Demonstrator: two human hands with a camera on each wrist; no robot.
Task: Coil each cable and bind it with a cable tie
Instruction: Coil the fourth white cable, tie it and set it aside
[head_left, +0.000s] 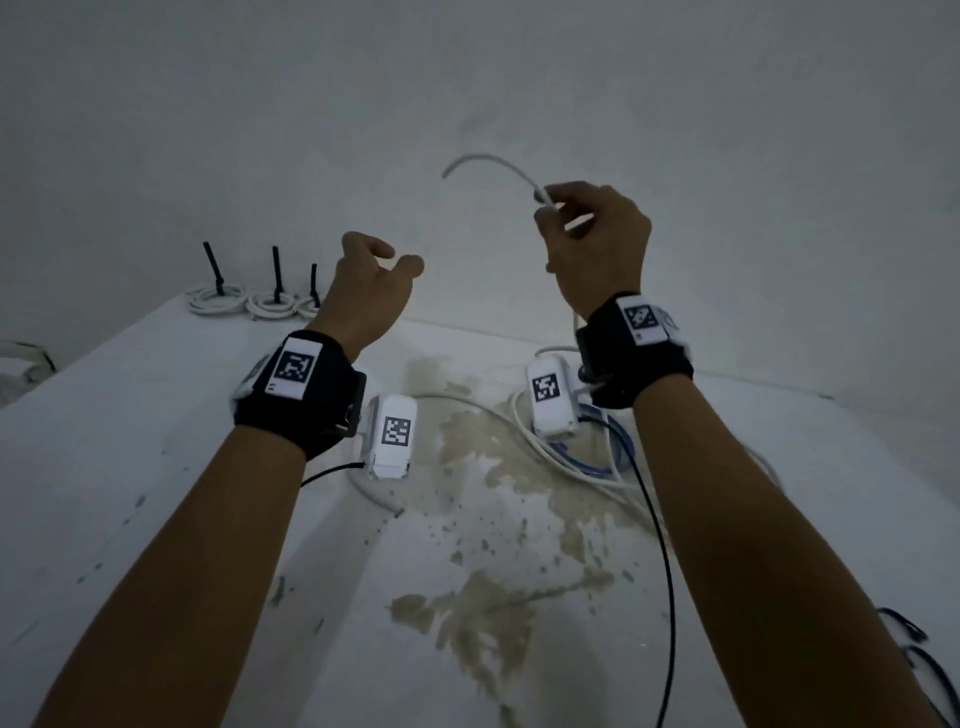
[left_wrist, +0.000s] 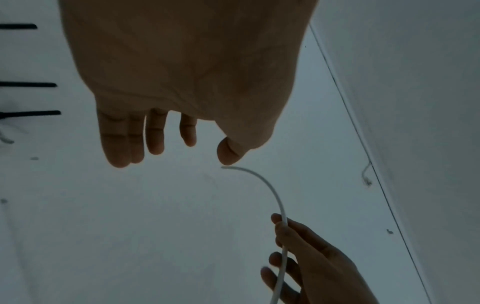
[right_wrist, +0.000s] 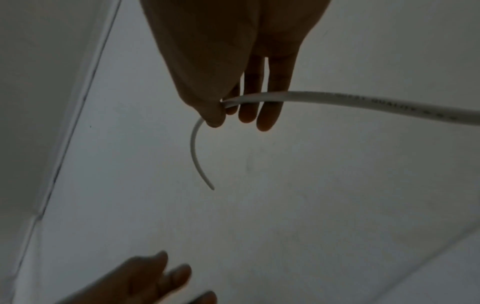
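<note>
My right hand (head_left: 587, 234) is raised above the table and pinches a white cable (head_left: 493, 162) near its free end between thumb and fingers. The short curved end (right_wrist: 196, 156) sticks out to the left of the pinch, and the rest (right_wrist: 376, 103) runs back down toward the table. My left hand (head_left: 371, 283) hovers to the left with relaxed fingers and holds nothing. In the left wrist view its thumb tip (left_wrist: 228, 153) is just short of the cable's end (left_wrist: 262, 179).
Three white coils (head_left: 244, 301) bound with black ties (head_left: 213, 267) stand at the table's far left corner. Loose white and blue cables (head_left: 587, 462) lie on the stained white table (head_left: 156, 415) below my right wrist. A wall rises behind the table.
</note>
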